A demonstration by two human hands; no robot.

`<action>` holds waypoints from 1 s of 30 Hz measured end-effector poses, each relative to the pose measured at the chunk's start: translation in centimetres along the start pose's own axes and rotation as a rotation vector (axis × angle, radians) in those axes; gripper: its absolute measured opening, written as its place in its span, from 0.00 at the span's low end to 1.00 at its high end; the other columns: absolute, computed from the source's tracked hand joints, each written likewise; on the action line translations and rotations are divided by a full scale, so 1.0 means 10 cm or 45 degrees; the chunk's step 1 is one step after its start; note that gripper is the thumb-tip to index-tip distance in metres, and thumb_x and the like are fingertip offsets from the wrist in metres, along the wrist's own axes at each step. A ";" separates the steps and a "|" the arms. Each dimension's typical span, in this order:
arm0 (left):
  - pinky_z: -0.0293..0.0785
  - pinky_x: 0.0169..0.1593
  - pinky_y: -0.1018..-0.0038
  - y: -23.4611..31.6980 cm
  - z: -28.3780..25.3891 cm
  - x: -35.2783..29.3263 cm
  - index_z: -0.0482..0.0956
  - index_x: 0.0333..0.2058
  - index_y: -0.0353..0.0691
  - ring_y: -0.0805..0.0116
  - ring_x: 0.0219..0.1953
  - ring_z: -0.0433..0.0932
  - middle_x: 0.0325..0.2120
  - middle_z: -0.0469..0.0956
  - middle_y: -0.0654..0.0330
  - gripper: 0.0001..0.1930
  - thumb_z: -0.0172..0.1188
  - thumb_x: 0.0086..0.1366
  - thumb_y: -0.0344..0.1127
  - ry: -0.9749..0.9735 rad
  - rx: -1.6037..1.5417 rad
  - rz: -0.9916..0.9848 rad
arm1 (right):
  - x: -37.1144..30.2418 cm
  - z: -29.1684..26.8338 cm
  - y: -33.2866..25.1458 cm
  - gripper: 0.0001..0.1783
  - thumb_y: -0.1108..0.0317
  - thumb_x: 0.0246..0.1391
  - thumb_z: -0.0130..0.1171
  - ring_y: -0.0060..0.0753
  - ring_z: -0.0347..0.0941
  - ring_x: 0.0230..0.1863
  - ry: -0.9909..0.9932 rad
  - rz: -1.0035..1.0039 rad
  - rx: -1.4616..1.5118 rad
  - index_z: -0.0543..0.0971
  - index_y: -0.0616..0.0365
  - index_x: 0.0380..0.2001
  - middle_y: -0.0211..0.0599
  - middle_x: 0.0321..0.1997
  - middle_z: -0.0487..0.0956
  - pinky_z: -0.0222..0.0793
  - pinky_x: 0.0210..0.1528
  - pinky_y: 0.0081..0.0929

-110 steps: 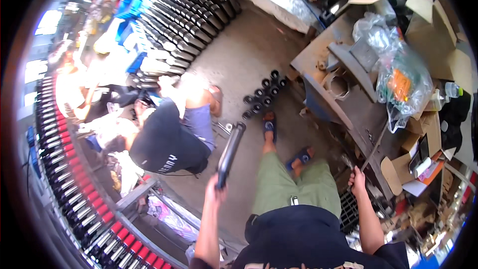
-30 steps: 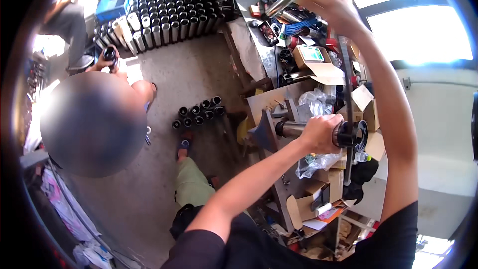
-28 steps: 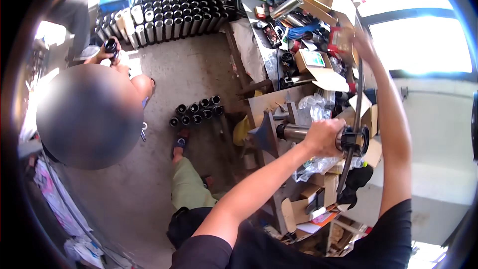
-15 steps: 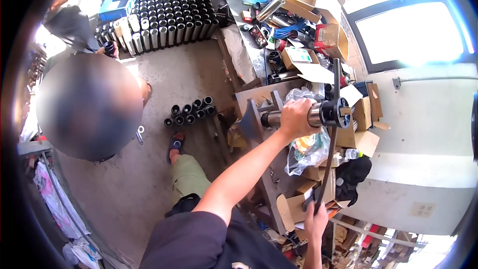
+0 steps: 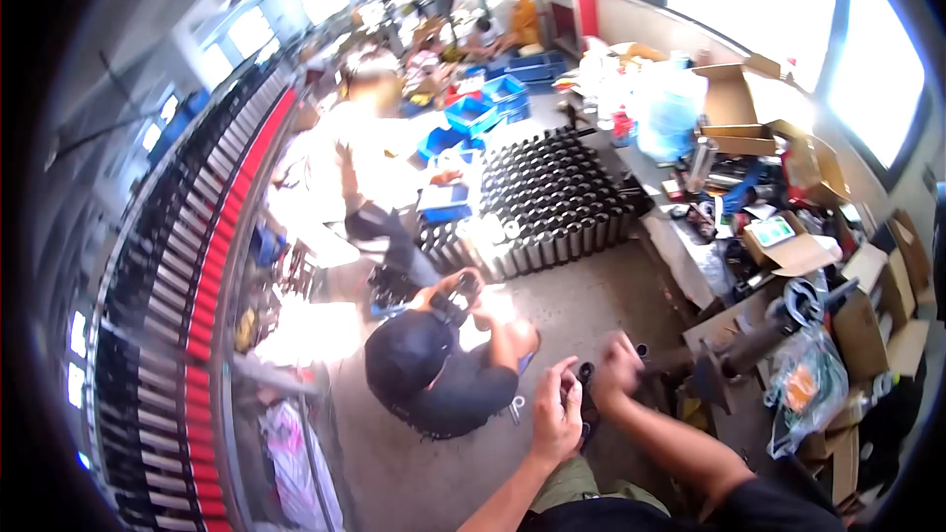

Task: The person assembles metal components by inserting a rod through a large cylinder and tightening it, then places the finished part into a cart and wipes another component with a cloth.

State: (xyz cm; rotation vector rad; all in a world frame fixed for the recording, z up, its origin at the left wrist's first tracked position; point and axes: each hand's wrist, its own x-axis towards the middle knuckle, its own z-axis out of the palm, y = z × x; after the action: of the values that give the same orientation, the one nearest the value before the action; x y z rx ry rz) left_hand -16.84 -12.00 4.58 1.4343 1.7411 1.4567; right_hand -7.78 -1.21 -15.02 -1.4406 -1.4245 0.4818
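Observation:
My left hand (image 5: 558,419) is raised over the floor, its fingers bent and apart, with nothing visible in it. Close on its right, my right hand (image 5: 616,372) is smeared by motion, so its fingers cannot be made out. Neither hand touches the bench. Behind the hands, a few black-rimmed tubes (image 5: 641,350) stand on the floor, mostly covered. To the right, a metal cylinder (image 5: 754,347) lies level at the bench stand, beside an upright metal plate (image 5: 709,377). A ring-shaped tool head (image 5: 803,301) shows blurred at its far end.
A crouching person in a dark cap (image 5: 406,355) handles a dark part on my left. Beyond stand dense rows of tubes (image 5: 562,207) and blue crates (image 5: 471,115). Cartons (image 5: 867,320) and a plastic bag (image 5: 808,384) crowd the right. A combination wrench (image 5: 516,408) lies on the floor.
My left hand has let go of the metal cylinder and my right hand of the long bar. Both have come together over the floor, and the view has swung left and up.

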 end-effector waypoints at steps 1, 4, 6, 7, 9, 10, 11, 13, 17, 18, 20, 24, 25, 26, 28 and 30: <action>0.68 0.52 0.60 -0.11 0.04 0.07 0.73 0.56 0.37 0.53 0.45 0.73 0.41 0.75 0.51 0.19 0.57 0.67 0.33 0.056 0.237 0.201 | 0.46 0.35 -0.53 0.08 0.74 0.55 0.46 0.23 0.57 0.23 -0.030 0.236 0.742 0.71 0.58 0.22 0.29 0.19 0.64 0.56 0.25 0.27; 0.64 0.56 0.54 -0.48 0.67 0.49 0.72 0.58 0.40 0.44 0.52 0.68 0.51 0.68 0.46 0.26 0.56 0.69 0.51 0.128 0.302 0.257 | 0.72 0.24 -0.61 0.19 0.56 0.65 0.47 0.24 0.65 0.25 -0.265 0.489 0.997 0.76 0.61 0.29 0.30 0.23 0.72 0.63 0.30 0.25; 0.57 0.60 0.50 -0.55 0.89 0.56 0.71 0.59 0.42 0.44 0.57 0.63 0.55 0.63 0.45 0.31 0.53 0.69 0.60 0.071 0.323 0.484 | 0.87 -0.43 -0.44 0.25 0.47 0.69 0.49 0.24 0.68 0.28 -0.566 0.508 0.664 0.78 0.61 0.38 0.30 0.26 0.73 0.67 0.32 0.27; 0.52 0.62 0.50 -0.65 1.07 0.59 0.71 0.60 0.44 0.47 0.58 0.60 0.55 0.63 0.47 0.32 0.51 0.68 0.63 -0.021 0.497 0.499 | 0.89 -0.86 -0.41 0.21 0.52 0.69 0.52 0.25 0.69 0.32 -0.269 0.614 0.591 0.76 0.62 0.38 0.32 0.31 0.75 0.68 0.36 0.28; 0.55 0.57 0.52 -0.68 1.25 0.64 0.75 0.51 0.45 0.49 0.56 0.62 0.51 0.66 0.51 0.25 0.55 0.68 0.58 0.022 0.776 0.498 | 0.97 -1.92 0.01 0.15 0.62 0.67 0.54 0.28 0.69 0.42 0.236 0.073 0.365 0.74 0.66 0.44 0.37 0.39 0.75 0.67 0.44 0.27; 0.59 0.54 0.53 -0.70 1.35 0.64 0.77 0.45 0.45 0.51 0.54 0.66 0.48 0.70 0.52 0.21 0.56 0.67 0.56 0.055 0.917 0.533 | 1.12 -2.50 0.08 0.12 0.71 0.64 0.52 0.30 0.70 0.43 0.497 -0.142 0.021 0.74 0.67 0.47 0.38 0.42 0.75 0.68 0.46 0.28; 0.60 0.51 0.53 -0.59 1.42 0.66 0.77 0.41 0.44 0.52 0.50 0.69 0.43 0.73 0.53 0.19 0.57 0.67 0.54 0.037 0.923 0.453 | 1.29 -3.05 -0.03 0.15 0.75 0.59 0.53 0.39 0.70 0.46 0.579 -0.148 -0.097 0.72 0.65 0.50 0.43 0.46 0.74 0.67 0.53 0.33; 0.64 0.46 0.55 -0.31 1.36 0.72 0.77 0.32 0.43 0.54 0.43 0.75 0.35 0.79 0.56 0.16 0.59 0.65 0.51 -0.036 0.983 0.282 | 1.79 -3.74 -0.29 0.32 0.75 0.51 0.60 0.55 0.61 0.67 0.776 -0.614 -0.876 0.68 0.60 0.61 0.53 0.64 0.68 0.55 0.68 0.44; 0.77 0.30 0.55 0.40 1.47 0.53 0.78 0.26 0.43 0.50 0.25 0.84 0.22 0.83 0.51 0.14 0.58 0.64 0.45 -0.285 0.918 0.330 | 2.99 -4.42 0.22 0.21 0.65 0.44 0.69 0.46 0.66 0.62 -0.075 -0.668 -1.395 0.78 0.57 0.42 0.41 0.50 0.76 0.59 0.64 0.41; 0.78 0.27 0.56 0.61 1.58 0.46 0.79 0.26 0.42 0.48 0.24 0.83 0.22 0.83 0.50 0.14 0.58 0.64 0.44 -0.336 0.911 0.424 | 3.17 -4.59 0.19 0.15 0.66 0.43 0.68 0.46 0.69 0.57 -0.185 -0.550 -1.387 0.78 0.57 0.35 0.41 0.45 0.77 0.61 0.63 0.42; 0.79 0.30 0.58 0.82 2.13 0.50 0.80 0.25 0.41 0.50 0.26 0.84 0.23 0.83 0.50 0.11 0.57 0.61 0.39 -0.409 0.790 0.515 | 3.44 -5.06 0.71 0.10 0.68 0.44 0.66 0.50 0.71 0.53 -0.290 -0.471 -1.649 0.81 0.58 0.32 0.44 0.44 0.78 0.67 0.57 0.43; 0.76 0.33 0.63 1.05 2.70 0.82 0.83 0.23 0.44 0.57 0.31 0.83 0.25 0.83 0.53 0.09 0.56 0.57 0.37 -0.234 1.036 0.697 | 3.28 -5.49 1.77 0.13 0.62 0.49 0.66 0.56 0.76 0.42 0.158 -0.455 -1.260 0.81 0.61 0.20 0.49 0.28 0.79 0.71 0.45 0.48; 0.74 0.33 0.64 1.06 2.69 0.94 0.84 0.23 0.44 0.58 0.31 0.83 0.25 0.83 0.55 0.10 0.55 0.57 0.36 -0.116 1.067 0.849 | 3.18 -5.39 1.70 0.12 0.61 0.47 0.66 0.57 0.76 0.38 0.212 -0.452 -1.262 0.81 0.59 0.20 0.49 0.28 0.80 0.71 0.44 0.49; 0.74 0.32 0.65 1.14 2.63 1.09 0.83 0.23 0.44 0.59 0.30 0.82 0.25 0.82 0.54 0.10 0.54 0.57 0.37 -0.119 1.045 1.007 | 3.13 -5.34 1.73 0.10 0.63 0.46 0.65 0.58 0.76 0.37 0.175 -0.323 -1.282 0.82 0.58 0.21 0.50 0.31 0.81 0.72 0.44 0.49; 0.76 0.32 0.64 1.11 2.38 1.44 0.81 0.22 0.44 0.58 0.28 0.82 0.23 0.81 0.56 0.10 0.54 0.58 0.36 -0.019 1.175 0.997 | 3.03 -4.80 1.64 0.13 0.59 0.43 0.69 0.54 0.79 0.39 0.026 -0.155 -1.348 0.85 0.55 0.30 0.45 0.36 0.83 0.74 0.47 0.47; 0.76 0.29 0.64 0.96 2.22 1.57 0.81 0.22 0.44 0.59 0.26 0.82 0.22 0.81 0.56 0.10 0.55 0.60 0.37 0.002 1.241 1.151 | 3.00 -4.40 1.71 0.15 0.62 0.37 0.70 0.48 0.77 0.45 0.052 -0.174 -1.342 0.83 0.54 0.32 0.42 0.40 0.81 0.74 0.50 0.43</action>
State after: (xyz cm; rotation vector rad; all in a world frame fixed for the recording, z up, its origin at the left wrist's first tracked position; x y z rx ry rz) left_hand 0.15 10.67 9.90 2.9983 1.9998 0.8709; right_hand 44.22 13.35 -0.58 -2.0968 -1.8236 -0.4825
